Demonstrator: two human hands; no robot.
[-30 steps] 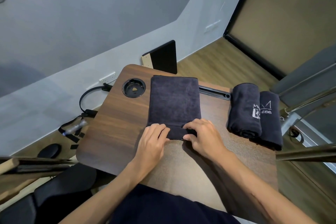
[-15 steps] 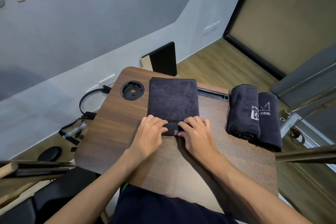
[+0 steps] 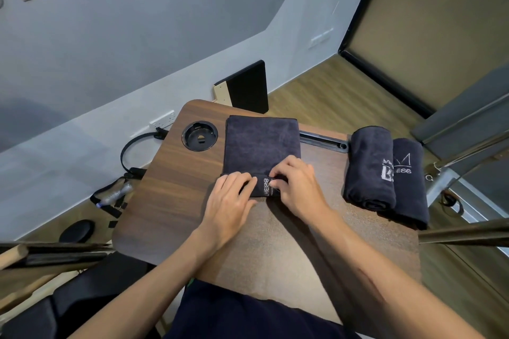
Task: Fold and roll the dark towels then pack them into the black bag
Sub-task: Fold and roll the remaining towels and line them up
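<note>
Now both hands [image 3: 264,195] on towel [image 3: 261,143] roll (near edge)

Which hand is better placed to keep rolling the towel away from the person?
Neither alone. The left hand and right hand both grip the rolled near end of the folded towel, one at each side. The right sits slightly further forward, so it probably leads.
</note>
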